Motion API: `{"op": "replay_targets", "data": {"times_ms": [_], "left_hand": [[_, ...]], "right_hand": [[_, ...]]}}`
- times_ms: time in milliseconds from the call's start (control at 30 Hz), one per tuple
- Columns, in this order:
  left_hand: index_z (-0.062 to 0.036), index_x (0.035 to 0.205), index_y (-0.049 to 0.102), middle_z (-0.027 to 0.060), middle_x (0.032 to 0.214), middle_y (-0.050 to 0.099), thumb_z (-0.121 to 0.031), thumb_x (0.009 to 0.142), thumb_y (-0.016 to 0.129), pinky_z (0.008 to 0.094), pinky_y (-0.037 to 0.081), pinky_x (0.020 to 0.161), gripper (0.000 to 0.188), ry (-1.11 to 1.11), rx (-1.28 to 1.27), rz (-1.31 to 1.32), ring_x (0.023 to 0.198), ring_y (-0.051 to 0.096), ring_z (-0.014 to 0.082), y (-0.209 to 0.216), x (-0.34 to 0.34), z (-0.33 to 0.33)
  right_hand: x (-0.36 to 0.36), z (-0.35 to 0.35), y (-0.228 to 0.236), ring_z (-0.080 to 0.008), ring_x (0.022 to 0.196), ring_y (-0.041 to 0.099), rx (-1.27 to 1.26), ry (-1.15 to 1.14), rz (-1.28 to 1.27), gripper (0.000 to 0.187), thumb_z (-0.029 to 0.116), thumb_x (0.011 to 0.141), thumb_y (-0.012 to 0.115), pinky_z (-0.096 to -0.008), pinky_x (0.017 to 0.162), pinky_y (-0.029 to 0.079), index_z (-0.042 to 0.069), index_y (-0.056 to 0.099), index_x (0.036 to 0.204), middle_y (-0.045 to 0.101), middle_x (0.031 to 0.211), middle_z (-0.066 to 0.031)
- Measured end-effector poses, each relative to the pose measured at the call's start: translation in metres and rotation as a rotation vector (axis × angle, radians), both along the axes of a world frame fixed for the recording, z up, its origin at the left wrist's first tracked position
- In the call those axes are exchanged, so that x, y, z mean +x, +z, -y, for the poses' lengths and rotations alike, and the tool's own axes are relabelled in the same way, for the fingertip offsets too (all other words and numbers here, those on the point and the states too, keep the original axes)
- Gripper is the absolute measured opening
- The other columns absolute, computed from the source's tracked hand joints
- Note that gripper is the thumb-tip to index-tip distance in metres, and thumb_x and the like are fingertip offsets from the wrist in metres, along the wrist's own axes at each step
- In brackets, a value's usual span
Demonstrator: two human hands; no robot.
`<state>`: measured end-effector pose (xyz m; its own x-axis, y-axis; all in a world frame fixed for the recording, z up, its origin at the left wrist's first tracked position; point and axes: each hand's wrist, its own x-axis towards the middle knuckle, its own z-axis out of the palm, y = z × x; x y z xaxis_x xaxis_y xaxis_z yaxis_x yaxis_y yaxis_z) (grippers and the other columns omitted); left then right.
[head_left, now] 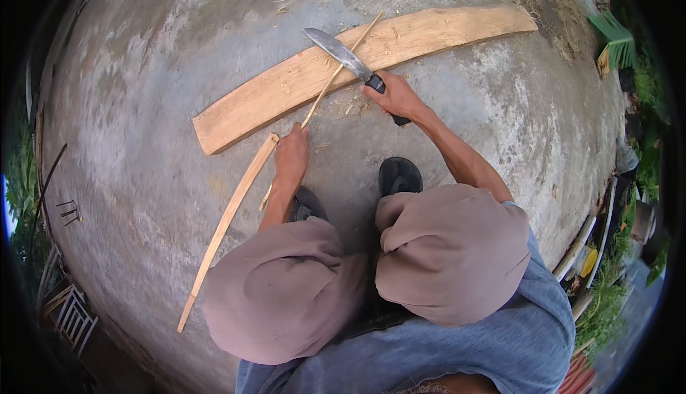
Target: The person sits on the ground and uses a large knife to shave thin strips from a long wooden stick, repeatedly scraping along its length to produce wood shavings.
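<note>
My right hand [395, 99] is closed round the black handle of a large knife [339, 51]. Its broad grey blade points up and left, lying across a thin wooden strip [325, 91] above the plank. My left hand [291, 154] grips the strip near its lower part; a short end of it shows below the hand. Under the strip's far half lies a long, light-brown wooden plank [264, 99], scattered with small shavings. A wider, pale strip of wood [232, 212] rests on the ground beside my left hand, its upper end close to the wrist.
Rough grey concrete [128, 151] spreads all round, with wood shavings [350, 104] near the plank. My feet in dark sandals [399, 176] stand close behind the work. Green plants [618, 40] and poles [577, 249] line the right edge; a pale slatted frame [73, 315] is at lower left.
</note>
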<state>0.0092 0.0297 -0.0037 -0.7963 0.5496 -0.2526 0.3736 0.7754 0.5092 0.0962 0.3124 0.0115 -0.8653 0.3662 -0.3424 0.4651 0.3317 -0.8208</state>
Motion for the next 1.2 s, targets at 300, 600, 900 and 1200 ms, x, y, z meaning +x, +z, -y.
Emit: {"op": "replay_targets", "data": {"times_ms": [300,600,900,1200], "left_hand": [[0.0005,0.114,0.06,0.0337,0.089,0.07,-0.031,0.11,0.048,0.0619,0.051,0.079,0.034,-0.001,0.008,-0.009,0.092,0.068,0.0541,-0.003,-0.001,0.002],[0.0015,0.13,0.064,0.0356,0.101,0.069,-0.036,0.109,0.051,0.0599,0.053,0.084,0.045,0.021,0.006,0.038,0.097,0.067,0.0543,-0.001,-0.001,0.005],[0.0026,0.128,0.065,0.0358,0.097,0.069,-0.035,0.109,0.051,0.0599,0.053,0.08,0.044,0.016,-0.03,0.029,0.093,0.068,0.0538,0.003,0.001,0.001],[0.0042,0.127,0.064,0.0355,0.094,0.07,-0.033,0.109,0.051,0.0601,0.053,0.08,0.044,0.009,-0.003,0.013,0.091,0.069,0.0536,0.003,0.003,0.0]], "right_hand": [[0.005,0.009,-0.005,-0.0162,0.053,0.062,-0.054,-0.092,-0.052,0.043,0.04,0.098,0.071,-0.0352,0.05,0.05,-0.003,0.063,0.1,0.062,0.066,-0.0077],[0.005,0.003,0.012,-0.0191,0.059,0.064,-0.287,-0.056,0.079,0.036,0.034,0.099,0.069,-0.0362,0.054,0.051,-0.002,0.062,0.102,0.066,0.078,-0.0122],[0.03,0.028,0.004,-0.0404,0.086,0.071,0.65,0.2,-0.163,0.039,0.023,0.095,0.072,-0.0506,0.069,0.058,0.005,0.05,0.122,0.063,0.1,-0.0188],[0.021,0.036,-0.004,-0.0392,0.079,0.073,0.838,0.259,-0.118,0.035,0.021,0.095,0.069,-0.0507,0.064,0.059,0.007,0.049,0.119,0.063,0.101,-0.0168]]}}
